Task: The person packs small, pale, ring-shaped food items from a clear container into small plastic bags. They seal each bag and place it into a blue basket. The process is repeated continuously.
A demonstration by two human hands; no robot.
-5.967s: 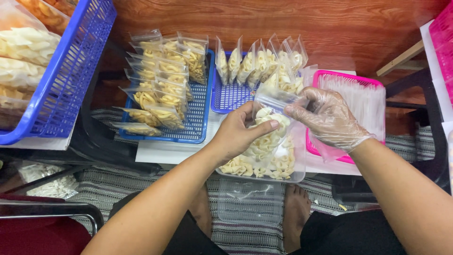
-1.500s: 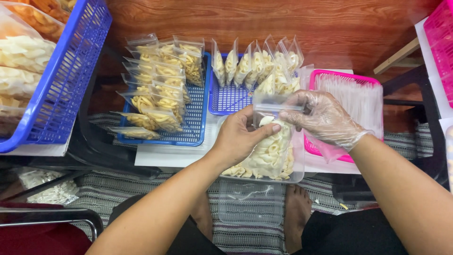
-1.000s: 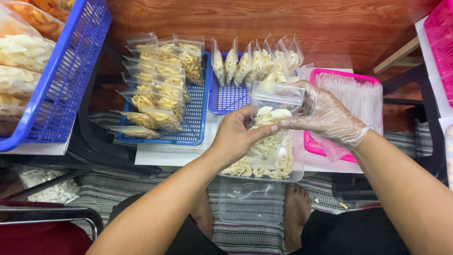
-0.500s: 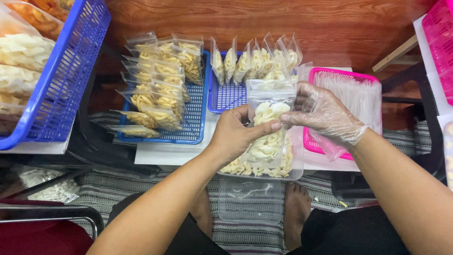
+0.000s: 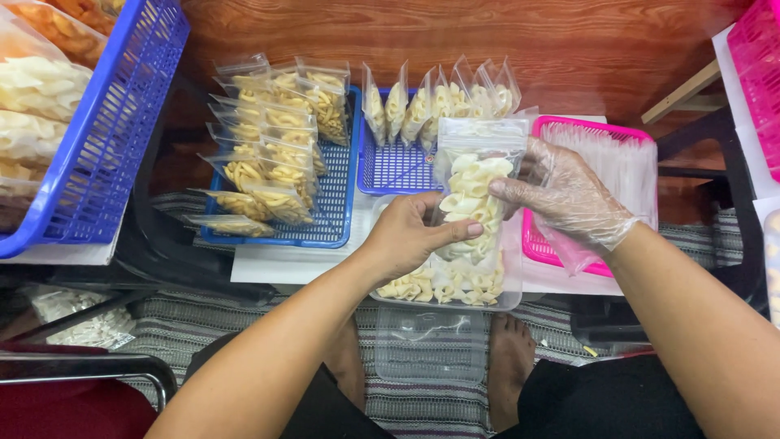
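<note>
Nearest to me, a clear lid lay on the striped mat between the person's bare feet. Just above it sat a clear tub of pale curled crackers. Over that tub the two hands met on a small clear pouch, held upright and filled well up with the same crackers. The bare left hand pinched its lower left side between thumb and fingers. The right hand, in a thin plastic glove, gripped the upper right edge with fingers pressed together.

I judged the filling step to be about over. The pouch looked full, and its open top called for levelling the contents and closing the mouth squarely, with no cracker caught in the seam.

Beyond the hands, a small blue basket held filled pouches standing on edge. A flat blue tray to its left held more, lying in rows. A pink basket with empty bags sat to the right, partly behind the gloved hand. A large blue basket stood far left, against the wooden wall behind.
</note>
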